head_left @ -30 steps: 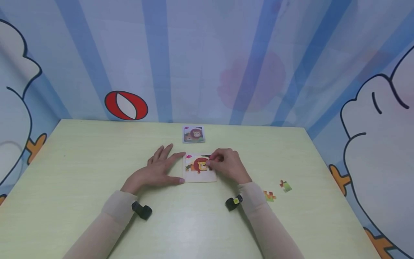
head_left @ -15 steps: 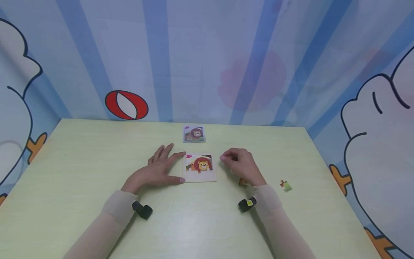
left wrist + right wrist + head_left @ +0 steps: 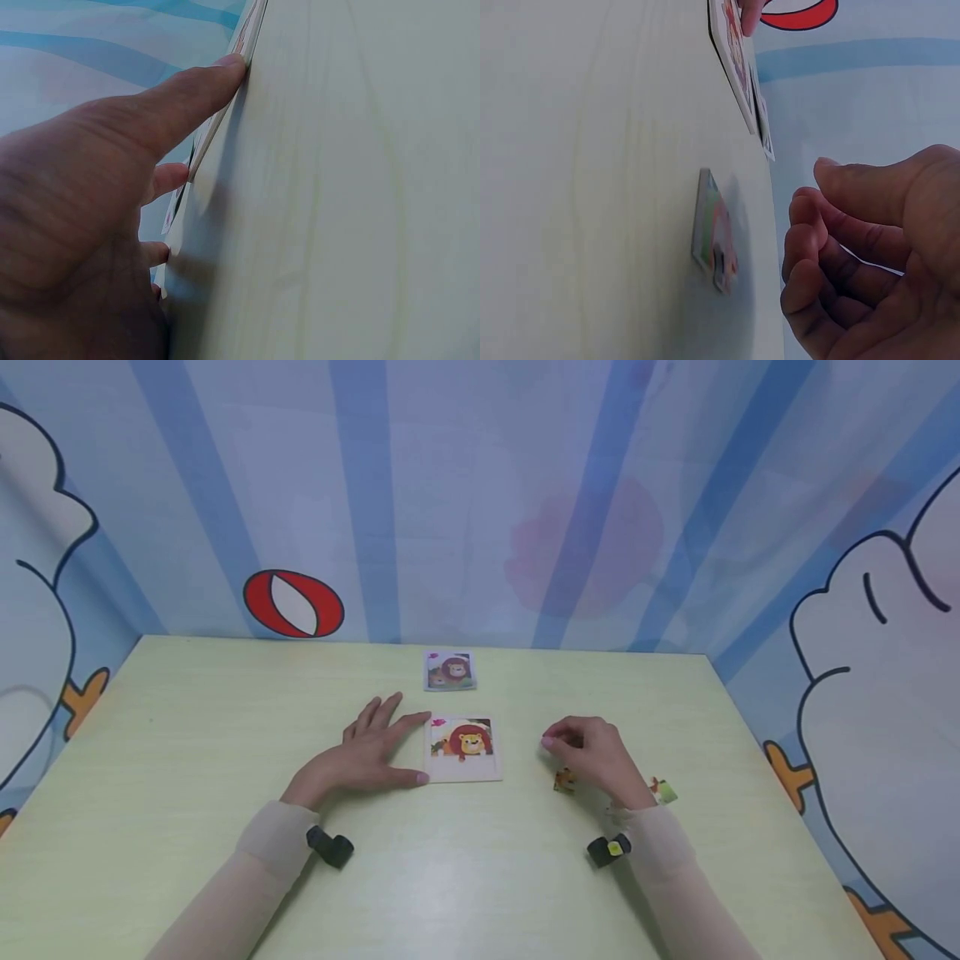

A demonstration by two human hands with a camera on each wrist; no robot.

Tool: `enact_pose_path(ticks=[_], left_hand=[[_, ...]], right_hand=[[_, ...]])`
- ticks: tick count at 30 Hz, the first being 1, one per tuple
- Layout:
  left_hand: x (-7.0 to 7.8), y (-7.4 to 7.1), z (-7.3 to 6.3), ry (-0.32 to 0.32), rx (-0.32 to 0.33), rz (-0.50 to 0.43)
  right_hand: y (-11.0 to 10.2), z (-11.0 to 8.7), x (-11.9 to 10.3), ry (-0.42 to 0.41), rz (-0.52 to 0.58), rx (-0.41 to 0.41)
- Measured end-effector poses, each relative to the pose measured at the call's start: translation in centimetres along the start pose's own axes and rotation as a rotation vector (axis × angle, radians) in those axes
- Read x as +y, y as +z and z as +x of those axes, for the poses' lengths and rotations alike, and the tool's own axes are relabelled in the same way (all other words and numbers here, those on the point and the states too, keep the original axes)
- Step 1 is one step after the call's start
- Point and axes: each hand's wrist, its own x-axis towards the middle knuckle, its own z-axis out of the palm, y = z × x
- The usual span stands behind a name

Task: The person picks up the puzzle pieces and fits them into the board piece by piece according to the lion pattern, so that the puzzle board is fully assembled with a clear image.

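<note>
A white puzzle board (image 3: 465,770) lies flat on the table, with a lion picture of joined pieces across its upper part and bare white below. My left hand (image 3: 367,752) rests at the board's left side, thumb and index finger spread to its two left corners. To the right of the board hovers my right hand (image 3: 592,752), fingers loosely curled. In the right wrist view a gap shows between thumb and fingertips, with nothing held. Below its fingers lies a brown-orange puzzle piece (image 3: 565,780). Another puzzle piece (image 3: 663,790), green and red, lies partly behind the right wrist.
Behind the board, a small lion picture card (image 3: 450,672) lies near the back of the pale table (image 3: 420,877). A striped blue cloth backdrop (image 3: 465,510) rises behind the table edge. Each wrist carries a small black camera.
My right hand has left the board and moved right and slightly toward me, uncovering the brown-orange piece and now covering most of another loose piece. My left hand and the board have stayed put.
</note>
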Motion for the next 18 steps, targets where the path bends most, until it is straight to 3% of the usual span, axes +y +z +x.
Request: enact_pose_path(ticks=[10,18], left_hand=[[0.1,0.0,0.0,0.001,0.004,-0.004],[0.0,0.1,0.0,0.002,0.007,0.002]], right_hand=[[-1.2,-1.8,1.1,-0.001,-0.046,-0.039],[-1.3,-3.0,1.8,0.047,-0.092,-0.076]])
